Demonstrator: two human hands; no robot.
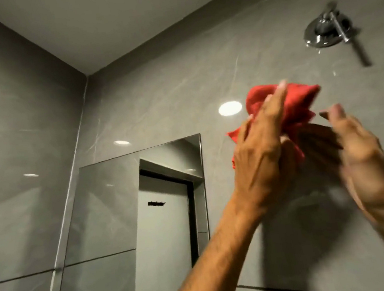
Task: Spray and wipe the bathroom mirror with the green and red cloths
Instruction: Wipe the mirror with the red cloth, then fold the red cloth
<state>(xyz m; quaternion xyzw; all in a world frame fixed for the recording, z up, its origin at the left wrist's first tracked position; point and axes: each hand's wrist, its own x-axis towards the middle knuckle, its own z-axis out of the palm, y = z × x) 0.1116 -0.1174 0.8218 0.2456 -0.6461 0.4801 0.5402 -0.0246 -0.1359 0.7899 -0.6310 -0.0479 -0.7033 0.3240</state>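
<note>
Both arms raised up and forward toward the grey tiled wall (155,96), right of the mirror (130,202). Left hand (263,160) seen from the back, wrist bent, fingers (277,99) extended and fairly close together, lying over the red cloth (302,104); thumb side tucked under the fabric, so it looks like it grips the bunch. Right hand (363,154) motion-blurred, palm turned toward the cloth, fingers loosely spread and slightly curled, just beside the cloth's right side; cannot tell if it actually pinches it. Red cloth is crumpled into a wad between the two hands, folds sticking up above the left fingertips, a corner hanging down-left past the left hand. Cloth is up in the air near the wall, not on the mirror. Mirror reflects a door with a dark frame and a small hook. Chrome shower head (327,29) upper right. No readable labels or writing.
</note>
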